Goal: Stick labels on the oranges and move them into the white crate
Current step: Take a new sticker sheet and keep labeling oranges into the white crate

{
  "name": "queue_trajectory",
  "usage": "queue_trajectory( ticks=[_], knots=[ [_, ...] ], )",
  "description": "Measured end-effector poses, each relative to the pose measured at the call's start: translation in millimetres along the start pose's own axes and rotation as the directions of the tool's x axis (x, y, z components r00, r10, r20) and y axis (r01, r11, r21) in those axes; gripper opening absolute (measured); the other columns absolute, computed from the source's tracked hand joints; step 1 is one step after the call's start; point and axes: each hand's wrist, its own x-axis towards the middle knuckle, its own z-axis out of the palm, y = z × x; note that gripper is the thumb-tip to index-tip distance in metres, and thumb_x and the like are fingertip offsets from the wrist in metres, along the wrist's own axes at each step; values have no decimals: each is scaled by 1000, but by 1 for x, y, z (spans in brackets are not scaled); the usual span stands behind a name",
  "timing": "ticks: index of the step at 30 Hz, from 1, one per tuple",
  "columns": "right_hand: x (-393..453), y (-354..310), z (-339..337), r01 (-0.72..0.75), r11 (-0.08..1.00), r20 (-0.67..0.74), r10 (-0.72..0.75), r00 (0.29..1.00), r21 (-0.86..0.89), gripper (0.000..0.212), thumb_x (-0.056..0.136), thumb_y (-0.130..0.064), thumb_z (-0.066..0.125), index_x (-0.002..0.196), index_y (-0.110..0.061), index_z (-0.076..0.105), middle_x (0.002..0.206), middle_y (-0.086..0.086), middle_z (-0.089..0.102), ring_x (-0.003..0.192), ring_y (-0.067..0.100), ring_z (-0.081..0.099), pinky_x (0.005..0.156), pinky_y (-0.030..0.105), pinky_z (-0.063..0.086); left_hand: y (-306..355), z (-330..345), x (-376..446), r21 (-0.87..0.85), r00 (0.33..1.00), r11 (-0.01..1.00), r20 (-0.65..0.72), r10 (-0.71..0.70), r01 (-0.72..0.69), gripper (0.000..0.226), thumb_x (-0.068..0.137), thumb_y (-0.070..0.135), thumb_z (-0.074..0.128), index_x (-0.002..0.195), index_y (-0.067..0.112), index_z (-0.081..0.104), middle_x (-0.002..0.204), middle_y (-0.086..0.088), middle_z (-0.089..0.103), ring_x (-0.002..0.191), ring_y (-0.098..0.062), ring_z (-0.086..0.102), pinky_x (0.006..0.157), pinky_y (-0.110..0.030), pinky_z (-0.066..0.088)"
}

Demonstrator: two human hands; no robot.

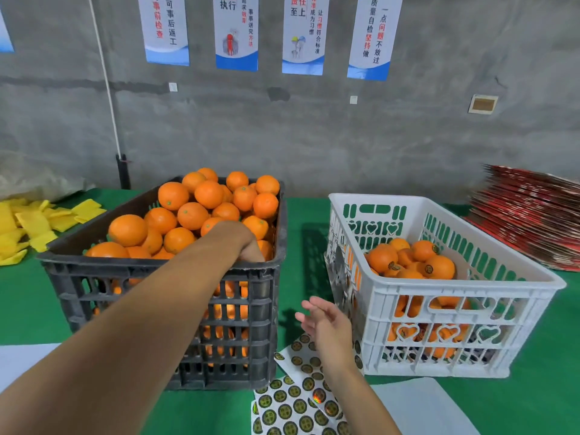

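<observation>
A black crate [150,265] on the left is heaped with unlabelled oranges [192,215]. My left hand [243,243] reaches over the crate's near rim and dips among the oranges at its near right corner. The fingers are hidden behind the rim, so I cannot tell whether they hold anything. The white crate [445,287] on the right holds several oranges with round labels [439,267]. My right hand [328,324] hovers between the two crates with fingers spread and nothing in it. Below it lie sheets of round gold-and-black labels [293,403].
Everything stands on a green table [25,302]. Yellow foam pads [34,224] lie at the far left. A stack of red flat cartons [530,215] sits at the far right. White paper sheets [433,406] lie at the near edge. Behind is a grey wall with posters.
</observation>
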Motion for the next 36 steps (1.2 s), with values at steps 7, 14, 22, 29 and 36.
queue_trajectory(
  ticks=[7,14,22,29,36],
  knots=[
    [-4,46,-29,281,521,352,40,935,-806,72,93,-58,60,153,-27,35,140,-10,51,133,14,48,113,34,41,2,1,0,-20,1000,1000,-15,10,-10,83,85,62,66,148,13,44,153,-11,40,137,-35,45,105,-43,42],
    [-2,59,-34,444,243,446,-51,894,-862,56,93,-62,56,138,-28,63,142,-12,47,134,13,39,112,29,30,-1,2,-7,-60,995,995,-71,71,-75,61,81,58,69,125,16,57,142,-11,52,126,-35,54,106,-52,47],
    [1,59,-21,572,132,559,-124,820,-810,41,101,-52,51,133,-33,65,122,-12,57,114,12,52,100,31,43,-2,3,-9,-58,991,995,-112,76,-82,73,77,66,69,131,20,54,141,-8,50,120,-34,54,103,-50,48],
    [6,62,-17,487,432,493,-106,863,-759,25,100,-42,59,108,-30,79,95,-9,62,87,13,60,80,34,52,-1,4,-13,-74,990,994,-120,71,-81,79,75,65,69,138,20,50,147,-7,47,122,-34,53,104,-49,47],
    [9,61,-15,360,571,432,-12,902,-737,20,100,-29,61,92,-24,79,91,-17,68,84,2,63,84,26,53,0,4,-16,-101,990,991,-122,74,-86,71,74,61,71,130,22,52,141,-7,51,118,-33,55,102,-49,49]
  ],
)
